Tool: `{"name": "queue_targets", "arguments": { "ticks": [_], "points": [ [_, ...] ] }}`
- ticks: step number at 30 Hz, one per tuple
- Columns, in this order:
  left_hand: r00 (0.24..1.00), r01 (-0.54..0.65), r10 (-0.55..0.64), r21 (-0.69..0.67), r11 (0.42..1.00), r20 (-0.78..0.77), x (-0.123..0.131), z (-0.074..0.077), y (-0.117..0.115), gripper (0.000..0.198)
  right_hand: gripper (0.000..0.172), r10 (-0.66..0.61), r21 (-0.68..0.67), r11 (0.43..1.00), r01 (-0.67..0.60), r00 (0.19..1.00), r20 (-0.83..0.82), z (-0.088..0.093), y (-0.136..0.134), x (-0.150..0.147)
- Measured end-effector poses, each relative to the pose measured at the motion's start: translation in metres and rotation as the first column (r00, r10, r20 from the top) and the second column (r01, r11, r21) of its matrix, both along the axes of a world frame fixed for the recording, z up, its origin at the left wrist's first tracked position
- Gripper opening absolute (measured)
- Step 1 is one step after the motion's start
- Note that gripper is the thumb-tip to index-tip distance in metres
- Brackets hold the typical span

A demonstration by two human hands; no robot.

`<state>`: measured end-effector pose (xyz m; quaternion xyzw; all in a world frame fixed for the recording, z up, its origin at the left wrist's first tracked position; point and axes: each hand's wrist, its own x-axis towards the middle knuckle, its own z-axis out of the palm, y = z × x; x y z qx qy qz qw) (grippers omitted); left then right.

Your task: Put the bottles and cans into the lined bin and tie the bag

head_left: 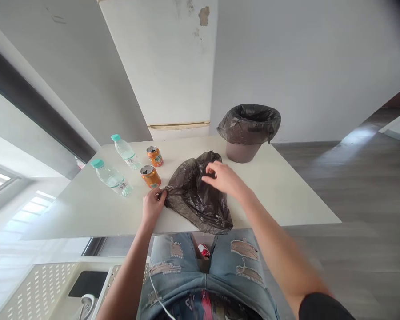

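Note:
A crumpled black plastic bag (pixel 200 200) lies on the white table, its lower end reaching the front edge. My left hand (pixel 153 204) pinches the bag's gathered left corner between thumb and fingers. Over the bag's upper right part hovers my right hand (pixel 224 178), its fingers curled and the thumb apart from them, with nothing visible between. Just beyond my left hand stands an orange drink can (pixel 150 178), and a second orange can (pixel 155 157) is behind it. What the bag may contain is hidden.
Two clear bottles with teal caps, a nearer bottle (pixel 112 178) and a farther bottle (pixel 126 153), stand at the table's left. A brown bin (pixel 242 152) lined with a black bag is at the back right. Behind the table (pixel 286 195) rises a white refrigerator (pixel 166 62).

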<state>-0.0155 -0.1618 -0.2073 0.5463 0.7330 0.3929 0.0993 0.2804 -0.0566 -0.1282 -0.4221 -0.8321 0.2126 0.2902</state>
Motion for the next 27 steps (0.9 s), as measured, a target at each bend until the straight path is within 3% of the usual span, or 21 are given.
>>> {"name": "queue_targets", "arguments": {
  "ticks": [4, 5, 7, 9, 12, 16, 19, 22, 24, 27],
  "points": [
    [0.997, 0.011, -0.003, 0.098, 0.995, -0.08, 0.002, 0.001, -0.003, 0.036, 0.045, 0.045, -0.048, 0.998, -0.044, 0.999, 0.017, -0.029, -0.087, 0.012],
    [0.995, 0.016, -0.004, 0.119, 0.993, -0.096, 0.002, 0.001, -0.005, 0.035, 0.04, 0.031, -0.063, 0.998, -0.029, 0.999, 0.035, -0.04, -0.102, 0.018],
    [0.992, 0.031, -0.012, 0.152, 0.988, -0.126, 0.003, 0.001, -0.008, 0.033, 0.012, -0.067, -0.098, 0.993, 0.069, 0.997, 0.029, -0.059, -0.12, 0.033],
    [0.987, 0.053, -0.026, 0.17, 0.984, -0.159, 0.002, 0.001, -0.012, 0.032, 0.014, -0.252, -0.068, 0.966, 0.249, 0.967, -0.04, -0.07, -0.126, 0.055],
    [0.98, 0.084, -0.049, 0.177, 0.981, -0.194, 0.0, 0.002, -0.023, 0.024, 0.021, -0.471, 0.078, 0.87, 0.486, 0.868, -0.158, -0.072, -0.126, 0.093],
    [0.977, 0.1, -0.064, 0.171, 0.98, -0.203, -0.008, 0.002, -0.046, 0.019, 0.024, -0.543, 0.207, 0.786, 0.582, 0.811, -0.218, -0.07, -0.128, 0.14],
    [0.972, 0.085, -0.053, 0.133, 0.987, -0.228, -0.011, 0.002, -0.064, 0.018, 0.018, -0.559, 0.186, 0.772, 0.608, 0.788, -0.257, -0.071, -0.135, 0.16],
    [0.971, 0.089, -0.07, 0.074, 0.993, -0.228, -0.008, 0.004, -0.076, 0.018, 0.008, -0.609, -0.005, 0.767, 0.642, 0.726, -0.32, -0.074, -0.146, 0.165],
    [0.981, 0.113, -0.1, 0.076, 0.991, -0.164, -0.006, 0.007, -0.081, 0.018, 0.007, -0.654, -0.248, 0.747, 0.617, 0.615, -0.44, -0.075, -0.153, 0.163],
    [0.995, 0.095, -0.095, 0.086, 0.992, -0.014, -0.009, 0.01, -0.087, 0.015, 0.016, -0.676, -0.603, 0.735, 0.31, 0.403, -0.617, -0.077, -0.162, 0.163]
  ]
}}
